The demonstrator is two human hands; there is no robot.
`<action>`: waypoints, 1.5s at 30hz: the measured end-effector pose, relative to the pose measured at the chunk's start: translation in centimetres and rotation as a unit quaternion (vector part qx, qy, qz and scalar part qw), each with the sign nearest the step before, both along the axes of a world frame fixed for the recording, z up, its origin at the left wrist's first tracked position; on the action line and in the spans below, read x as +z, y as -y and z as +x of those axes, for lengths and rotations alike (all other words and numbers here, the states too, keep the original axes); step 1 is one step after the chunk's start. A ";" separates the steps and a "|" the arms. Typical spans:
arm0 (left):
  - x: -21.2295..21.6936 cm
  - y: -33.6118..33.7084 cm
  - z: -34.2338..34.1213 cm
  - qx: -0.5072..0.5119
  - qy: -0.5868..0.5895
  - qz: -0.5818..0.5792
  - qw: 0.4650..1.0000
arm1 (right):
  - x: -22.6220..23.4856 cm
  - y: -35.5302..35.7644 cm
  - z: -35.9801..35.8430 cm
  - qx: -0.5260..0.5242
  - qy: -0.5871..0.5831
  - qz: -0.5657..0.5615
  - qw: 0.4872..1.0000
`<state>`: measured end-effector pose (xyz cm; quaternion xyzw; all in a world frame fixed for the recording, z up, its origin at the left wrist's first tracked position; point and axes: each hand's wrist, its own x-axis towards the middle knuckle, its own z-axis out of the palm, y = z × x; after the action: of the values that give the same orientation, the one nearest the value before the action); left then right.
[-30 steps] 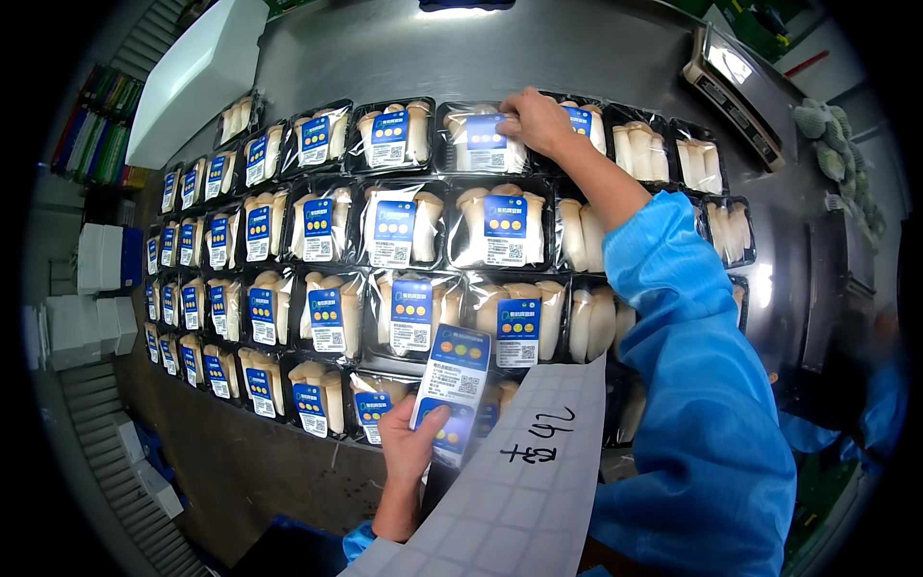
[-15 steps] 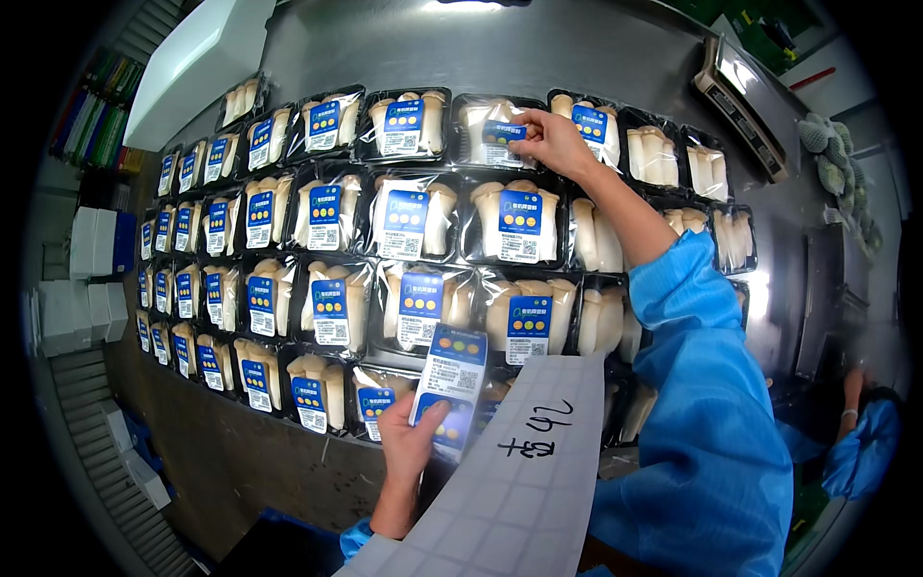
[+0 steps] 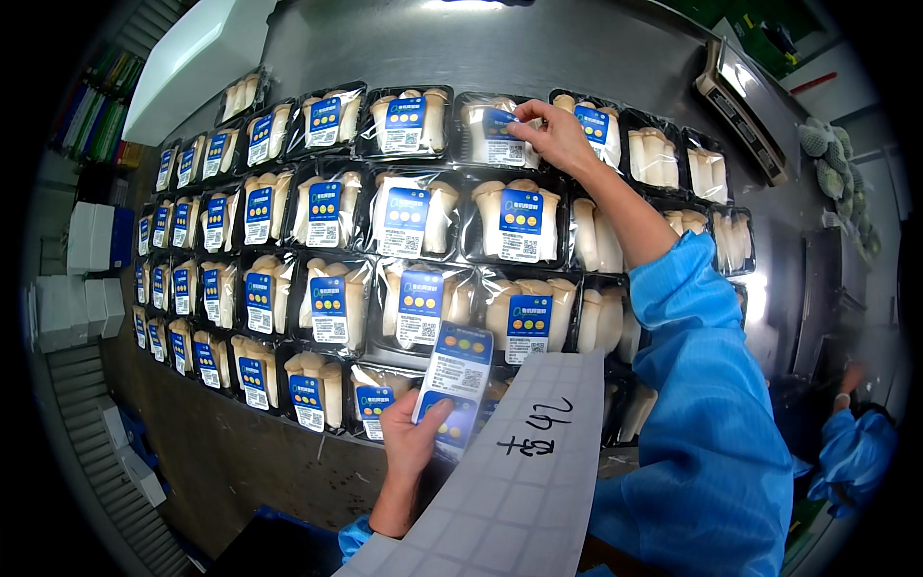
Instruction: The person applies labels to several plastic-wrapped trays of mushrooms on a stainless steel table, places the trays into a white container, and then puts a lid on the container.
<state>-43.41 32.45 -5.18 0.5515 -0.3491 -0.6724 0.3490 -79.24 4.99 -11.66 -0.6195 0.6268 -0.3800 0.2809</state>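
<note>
Label [image 3: 504, 151], blue over white, lies at the film of a mushroom pack [image 3: 475, 119] in the back row. We find the right hand [image 3: 560, 137] at its upper right edge, thumb and forefinger bent with their tips close together and touching it; we cannot tell whether they pinch that edge or only press it. We observe the left hand [image 3: 411, 433] closed on a label strip [image 3: 458, 373], thumb flat across the printed face, remaining fingers partly hidden behind. The strip stands tilted above the front rows. Just beside it we note a long white sheet [image 3: 524, 481] bearing black handwriting, which runs to the lower edge. Further out, on the steel table [image 3: 385, 43], we record a scale [image 3: 738, 108] at right and a white box [image 3: 200, 60] at far left. A co-worker's blue sleeve [image 3: 854, 457] shows at the right rim.
</note>
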 end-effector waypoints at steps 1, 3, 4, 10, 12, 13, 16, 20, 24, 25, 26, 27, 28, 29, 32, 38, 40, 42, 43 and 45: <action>-0.1 0.0 0.0 -0.002 0.000 0.002 1.000 | 0.4 -0.1 0.1 -0.004 0.004 0.012 1.000; -0.1 -0.1 0.0 -0.006 0.000 0.006 1.000 | 0.8 -0.1 0.1 0.008 -0.001 0.007 1.000; -0.1 0.0 -0.1 -0.005 -0.002 0.008 1.000 | 1.0 -0.1 0.0 0.013 -0.003 0.005 1.000; 0.1 0.3 -0.4 -0.008 -0.004 0.016 1.000 | 2.7 1.2 -1.8 0.063 0.133 0.131 0.980; 0.0 0.3 -0.4 -0.011 -0.001 0.021 1.000 | 2.9 1.2 -1.9 0.066 0.094 0.096 0.989; 0.0 0.3 -0.4 -0.014 0.002 0.022 1.000 | 3.3 1.4 -2.1 0.068 0.040 0.079 0.994; -0.3 0.4 -0.4 -0.019 0.010 0.023 1.000 | 3.2 1.5 -1.8 0.095 -0.145 -0.045 0.984; -0.9 0.0 0.1 -0.008 0.012 0.020 1.000 | 4.2 -0.9 1.0 0.152 -0.197 -0.255 0.934; -0.2 0.6 -0.1 0.002 0.006 0.029 1.000 | 6.0 -3.1 1.6 -0.021 -0.014 -0.200 0.980; -0.2 0.6 -0.1 -0.001 0.006 0.029 1.000 | 5.0 -1.9 0.5 -0.034 0.004 -0.141 0.989; -0.2 0.6 -0.1 -0.004 0.005 0.030 1.000 | 3.6 -0.8 -0.4 -0.049 -0.004 -0.099 0.994; -0.1 0.7 -0.1 -0.007 0.005 0.029 1.000 | 2.1 0.3 -1.3 -0.064 -0.011 -0.057 0.996; -0.1 0.6 -0.1 -0.006 0.002 0.030 1.000 | 0.8 1.5 -1.8 -0.076 -0.017 -0.016 0.997; -0.2 0.6 -0.1 -0.006 0.000 0.030 1.000 | -0.3 2.5 -2.3 -0.062 -0.017 0.015 0.998; -0.7 0.2 0.1 -0.007 0.007 0.029 1.000 | -0.8 3.6 -1.6 -0.038 -0.089 0.017 0.995; -0.7 0.4 0.2 0.004 0.021 0.022 1.000 | 0.2 3.0 0.9 -0.067 -0.279 0.001 0.958; -0.7 0.6 0.2 0.005 0.017 0.024 1.000 | 0.3 2.6 1.5 -0.077 -0.304 0.003 0.949; -0.9 0.5 0.3 0.004 0.010 0.028 1.000 | 0.5 2.4 1.8 -0.086 -0.316 0.011 0.945; -0.9 0.5 0.3 0.005 0.006 0.028 1.000 | 0.4 2.4 1.8 -0.089 -0.323 0.009 0.942; -0.8 0.5 0.3 0.004 -0.001 0.026 1.000 | 0.4 2.3 2.1 -0.098 -0.342 0.025 0.934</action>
<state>-43.10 31.91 -5.95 0.5614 -0.3287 -0.6803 0.3376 -77.09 2.74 -11.27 -0.6402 0.7520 -0.1551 0.0260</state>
